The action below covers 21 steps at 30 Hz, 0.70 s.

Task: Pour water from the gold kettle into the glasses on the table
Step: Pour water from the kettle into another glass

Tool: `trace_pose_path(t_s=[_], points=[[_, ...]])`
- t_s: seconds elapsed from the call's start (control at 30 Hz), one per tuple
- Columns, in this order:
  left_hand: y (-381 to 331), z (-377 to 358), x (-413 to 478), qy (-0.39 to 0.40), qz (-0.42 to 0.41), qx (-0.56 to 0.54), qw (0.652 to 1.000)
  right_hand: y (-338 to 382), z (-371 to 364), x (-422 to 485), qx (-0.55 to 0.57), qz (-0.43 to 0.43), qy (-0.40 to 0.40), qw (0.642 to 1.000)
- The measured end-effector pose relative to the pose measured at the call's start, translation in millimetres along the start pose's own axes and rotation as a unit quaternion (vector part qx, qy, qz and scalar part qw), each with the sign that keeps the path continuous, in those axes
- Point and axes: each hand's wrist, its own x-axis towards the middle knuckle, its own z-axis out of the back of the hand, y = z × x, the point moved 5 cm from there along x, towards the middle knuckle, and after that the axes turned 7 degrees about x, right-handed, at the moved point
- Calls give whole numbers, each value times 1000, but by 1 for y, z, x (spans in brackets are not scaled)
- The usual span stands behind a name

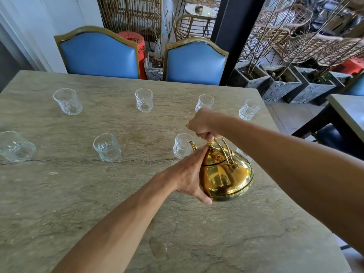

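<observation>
While holding it over the right side of the stone table (pixel 78 194), tips the gold kettle (pixel 226 178) spout-forward. Grips the wire handle (pixel 222 146) in a curled right hand (pixel 204 125), braces the body with a flat left hand (pixel 187 174) (fingers straight, thumb under the base). Points the spout (pixel 193 145) right beside the nearest glass (pixel 182 146).

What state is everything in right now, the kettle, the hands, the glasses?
gold kettle: tilted spout-first toward a glass, lid on.
right hand: grips the kettle's handle.
left hand: steadies the kettle's side, fingertip by the lid knob.
glass by the spout: upright, contents unclear.
back-left glass: upright, looks empty.
</observation>
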Motion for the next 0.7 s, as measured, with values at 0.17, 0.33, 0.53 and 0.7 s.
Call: trace_pose_path(t_s=[0.17,0.33,0.53,0.7], points=[[-2,4,-3,0,6,-1,1000,3,-2,-1,-10,-8,4,1000],[-5,5,-5,3,7,-8,1000,3,-2,-2,-19,-11,6,1000],[-6,5,-5,5,8,-19,1000,3,-1,-2,-25,-16,11,999],[-10,6,-5,6,7,-21,1000,3,0,-2,-28,-19,10,999]])
